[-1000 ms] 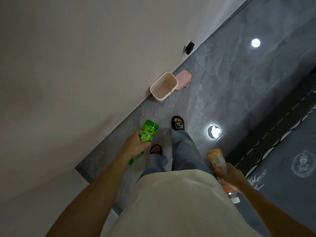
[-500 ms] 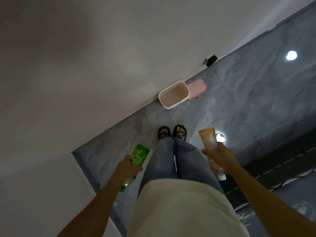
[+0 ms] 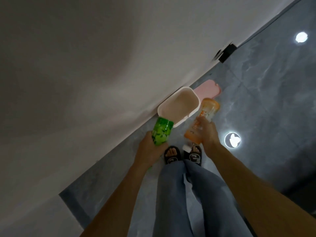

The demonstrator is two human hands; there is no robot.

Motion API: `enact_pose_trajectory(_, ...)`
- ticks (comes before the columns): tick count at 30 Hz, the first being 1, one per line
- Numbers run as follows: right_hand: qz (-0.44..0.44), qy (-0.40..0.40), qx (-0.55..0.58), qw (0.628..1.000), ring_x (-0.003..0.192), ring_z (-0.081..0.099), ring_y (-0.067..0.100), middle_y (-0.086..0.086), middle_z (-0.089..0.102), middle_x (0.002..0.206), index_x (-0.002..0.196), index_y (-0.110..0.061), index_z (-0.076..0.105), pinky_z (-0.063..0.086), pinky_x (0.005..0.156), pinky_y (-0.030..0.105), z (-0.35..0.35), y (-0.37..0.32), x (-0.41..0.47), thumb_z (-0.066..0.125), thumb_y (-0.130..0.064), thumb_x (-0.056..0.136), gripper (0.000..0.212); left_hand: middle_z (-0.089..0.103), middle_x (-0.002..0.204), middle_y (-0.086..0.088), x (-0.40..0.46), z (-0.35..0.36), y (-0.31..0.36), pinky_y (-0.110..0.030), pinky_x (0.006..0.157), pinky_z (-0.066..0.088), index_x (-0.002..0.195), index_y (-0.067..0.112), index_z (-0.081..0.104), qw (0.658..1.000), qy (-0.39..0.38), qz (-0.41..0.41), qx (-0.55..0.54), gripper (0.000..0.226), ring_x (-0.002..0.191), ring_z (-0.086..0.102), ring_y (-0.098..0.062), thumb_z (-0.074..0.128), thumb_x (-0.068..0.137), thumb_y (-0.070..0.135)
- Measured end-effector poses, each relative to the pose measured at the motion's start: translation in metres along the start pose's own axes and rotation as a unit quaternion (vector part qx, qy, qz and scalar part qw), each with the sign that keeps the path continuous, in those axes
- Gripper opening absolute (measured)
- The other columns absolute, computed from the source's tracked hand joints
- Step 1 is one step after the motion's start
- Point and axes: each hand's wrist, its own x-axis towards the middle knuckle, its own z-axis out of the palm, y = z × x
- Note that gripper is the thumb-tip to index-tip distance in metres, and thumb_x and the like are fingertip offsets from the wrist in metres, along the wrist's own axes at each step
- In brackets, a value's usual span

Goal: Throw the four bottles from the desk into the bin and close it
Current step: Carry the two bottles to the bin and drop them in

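Head view, looking down: a pale wall [image 3: 85, 74] fills the upper left, and a grey marbled tile floor [image 3: 265, 100] fills the right and bottom. Round light reflections show on the tiles to the right of the right-hand grip. The person's legs in blue jeans [image 3: 196, 194] occupy the lower centre, below both grips, ending in black sandals [image 3: 183, 154] just below the two held bottles.

The bin [image 3: 177, 106], a white rectangular container with its top open, stands on the floor against the wall, just above and between the two grips. Its pink lid [image 3: 207, 88] is swung back beyond the bin's far end, above the right-hand grip.

The left hand [image 3: 150, 149] is closed around the lower part of the green bottle [image 3: 41, 132]. This bottle points up and away from the grip, and its far end overlaps the near left corner of the bin rim.

The right hand [image 3: 207, 134] is closed around the middle of the orange bottle [image 3: 203, 120]. Its base extends above the grip, just right of the bin rim; its white cap [image 3: 186, 148] points down below the grip, toward the sandals.

A small black fitting [image 3: 226, 53] sits at the wall base, well above the right-hand grip.
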Motion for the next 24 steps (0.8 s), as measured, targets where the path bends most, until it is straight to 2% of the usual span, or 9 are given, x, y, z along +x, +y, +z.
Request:
enact_pose_trajectory(4,0.028,0.013,0.070,0.997,0.097,0.073,0.028,0.011,0.074,0.108,0.122,-0.012,0.062,0.060,0.087,0.046,0.038,0.030,0.105,0.071,-0.024,0.087,0.038,0.067,0.088,0.014,0.097,0.026,-0.010,-0.022,0.056,0.043,0.095,0.038,0.053,0.998,0.050,0.034,0.000,0.032,0.076,0.062,0.011,0.074,0.072,0.047)
enact_pose_trajectory(7,0.042,0.013,0.087,0.995,0.098,0.072,0.027,0.010,0.073,0.109,0.118,-0.013,0.062,0.059,0.092,0.047,0.060,0.050,0.172,0.075,-0.025,0.085,0.037,0.066,0.097,0.017,0.155,0.042,-0.027,-0.020,0.063,0.045,0.108,0.040,0.053,0.996,0.074,0.056,0.013,0.047,0.083,0.060,0.008,0.072,0.067,0.054)
enact_pose_trajectory(10,0.053,0.015,0.099,0.994,0.097,0.072,0.028,0.010,0.073,0.109,0.123,-0.013,0.060,0.059,0.091,0.048,0.078,0.067,0.224,0.075,-0.026,0.086,0.042,0.063,0.104,0.019,0.195,0.057,-0.043,-0.022,0.070,0.050,0.116,0.048,0.048,0.990,0.093,0.095,0.040,0.053,0.090,0.061,0.002,0.077,0.071,0.050)
enact_pose_trajectory(13,0.061,0.025,0.102,0.993,0.089,0.073,0.029,0.011,0.074,0.099,0.118,-0.008,0.064,0.061,0.083,0.044,0.095,0.078,0.263,0.076,-0.024,0.083,0.040,0.063,0.102,0.020,0.219,0.069,-0.058,-0.019,0.066,0.046,0.110,0.051,0.046,0.984,0.113,0.122,0.060,0.052,0.087,0.062,0.006,0.078,0.070,0.051)
enact_pose_trajectory(14,0.066,0.028,0.100,0.992,0.090,0.073,0.029,0.010,0.073,0.098,0.119,-0.007,0.064,0.061,0.085,0.044,0.100,0.080,0.275,0.077,-0.025,0.082,0.043,0.063,0.100,0.022,0.225,0.071,-0.062,-0.017,0.063,0.045,0.108,0.052,0.046,0.983,0.116,0.126,0.062,0.050,0.087,0.062,0.009,0.078,0.070,0.052)
enact_pose_trajectory(16,0.087,0.029,0.097,0.991,0.096,0.071,0.031,0.012,0.071,0.103,0.124,-0.007,0.059,0.058,0.093,0.048,0.107,0.082,0.297,0.078,-0.028,0.081,0.051,0.063,0.099,0.022,0.234,0.076,-0.067,-0.014,0.061,0.044,0.111,0.051,0.048,0.983,0.119,0.130,0.061,0.051,0.089,0.061,0.012,0.078,0.071,0.055)
enact_pose_trajectory(20,0.119,0.027,0.118,0.986,0.103,0.068,0.036,0.017,0.068,0.112,0.129,-0.007,0.054,0.055,0.097,0.051,0.118,0.088,0.330,0.078,-0.028,0.082,0.057,0.063,0.099,0.023,0.246,0.083,-0.073,-0.005,0.056,0.045,0.113,0.051,0.048,0.979,0.119,0.150,0.068,0.052,0.090,0.061,0.014,0.076,0.069,0.056)
enact_pose_trajectory(24,0.144,0.035,0.117,0.982,0.108,0.066,0.040,0.020,0.065,0.121,0.138,-0.009,0.047,0.053,0.098,0.055,0.121,0.098,0.349,0.078,-0.029,0.081,0.067,0.064,0.102,0.021,0.252,0.086,-0.079,-0.013,0.065,0.046,0.118,0.050,0.048,0.976,0.120,0.162,0.076,0.057,0.090,0.063,0.008,0.073,0.068,0.056)
